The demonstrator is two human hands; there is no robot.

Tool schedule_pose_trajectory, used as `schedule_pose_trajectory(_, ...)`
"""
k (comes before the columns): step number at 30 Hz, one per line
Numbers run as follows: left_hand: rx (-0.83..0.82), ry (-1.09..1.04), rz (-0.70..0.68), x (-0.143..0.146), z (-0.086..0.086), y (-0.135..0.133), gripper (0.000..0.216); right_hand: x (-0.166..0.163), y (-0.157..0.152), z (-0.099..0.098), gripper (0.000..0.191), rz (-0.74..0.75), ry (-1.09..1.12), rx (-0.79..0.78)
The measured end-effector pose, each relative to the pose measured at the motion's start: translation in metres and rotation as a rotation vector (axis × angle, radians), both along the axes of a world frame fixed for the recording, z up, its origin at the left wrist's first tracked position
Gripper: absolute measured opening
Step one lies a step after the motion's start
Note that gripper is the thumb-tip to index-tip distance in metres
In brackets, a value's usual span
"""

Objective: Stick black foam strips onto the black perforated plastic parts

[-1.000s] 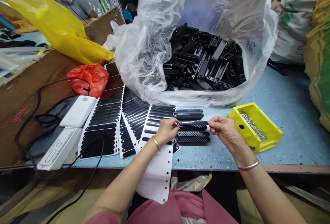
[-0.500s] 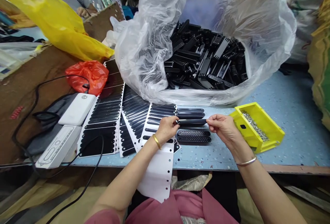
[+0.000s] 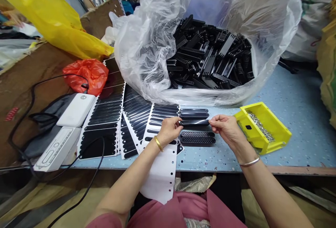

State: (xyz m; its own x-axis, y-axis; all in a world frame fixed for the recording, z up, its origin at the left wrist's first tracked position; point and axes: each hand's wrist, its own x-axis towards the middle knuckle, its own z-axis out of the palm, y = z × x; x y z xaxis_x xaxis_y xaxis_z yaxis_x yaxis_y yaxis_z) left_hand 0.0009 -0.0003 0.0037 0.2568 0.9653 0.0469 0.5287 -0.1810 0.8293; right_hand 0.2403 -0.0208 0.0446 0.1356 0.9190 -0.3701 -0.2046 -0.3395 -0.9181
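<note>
Between my two hands stretches a glossy black adhesive strip (image 3: 194,122) with rounded ends. Its left end is pinched by my left hand (image 3: 169,130), its right end by my right hand (image 3: 225,129). The strip lies over or just above a row of long black plastic pieces; whether it touches one I cannot tell. Two smooth-topped pieces (image 3: 194,112) lie behind it, and pieces with a mesh pattern (image 3: 197,137) lie in front. Under my left wrist is a white backing sheet (image 3: 160,172) bearing similar black strips at its far end.
A clear plastic bag (image 3: 147,63) full of black plastic pieces (image 3: 210,56) stands behind. At right sits a yellow bin (image 3: 278,137) of small metal parts. More strip sheets (image 3: 102,116), a white box (image 3: 56,149), a red bag (image 3: 86,75) and a black cable (image 3: 91,182) are left.
The view has shifted slightly. Both hands keep hold of the strip, which now catches a light streak near its right end. The pieces on the table stay in place.
</note>
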Motion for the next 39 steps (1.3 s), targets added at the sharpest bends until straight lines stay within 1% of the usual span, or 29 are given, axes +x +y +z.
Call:
schedule_pose_trajectory(4, 0.035, 0.007, -0.021, -0.002, -0.001, 0.001, 0.030, 0.001, 0.001, -0.004, 0.035, -0.017, -0.023, 0.000)
schedule_pose_trajectory(8, -0.012, -0.033, -0.023, -0.003, -0.001, 0.003, 0.031, 0.001, 0.001, -0.006, 0.034, -0.026, -0.039, 0.009)
schedule_pose_trajectory(11, -0.033, -0.054, -0.020, -0.003, 0.001, 0.004, 0.026, 0.002, 0.002, -0.006, 0.033, -0.019, -0.062, 0.032)
schedule_pose_trajectory(14, -0.019, -0.042, -0.009, -0.001, 0.002, 0.003, 0.019, 0.001, 0.003, -0.006, 0.031, -0.014, -0.084, 0.049)
schedule_pose_trajectory(16, -0.003, -0.030, 0.002, 0.000, 0.003, 0.002, 0.018, 0.001, 0.004, -0.006, 0.030, -0.012, -0.090, 0.051)
schedule_pose_trajectory(25, 0.026, 0.018, 0.025, 0.003, 0.005, 0.003, 0.031, 0.001, 0.005, -0.008, 0.028, -0.013, -0.107, 0.063)
schedule_pose_trajectory(31, 0.031, 0.020, 0.021, 0.004, 0.005, 0.003, 0.022, 0.001, 0.005, -0.011, 0.028, -0.019, -0.129, 0.065)
schedule_pose_trajectory(39, 0.022, 0.013, 0.042, 0.004, 0.002, 0.004, 0.020, 0.001, 0.004, -0.011, 0.028, -0.016, -0.150, 0.070)
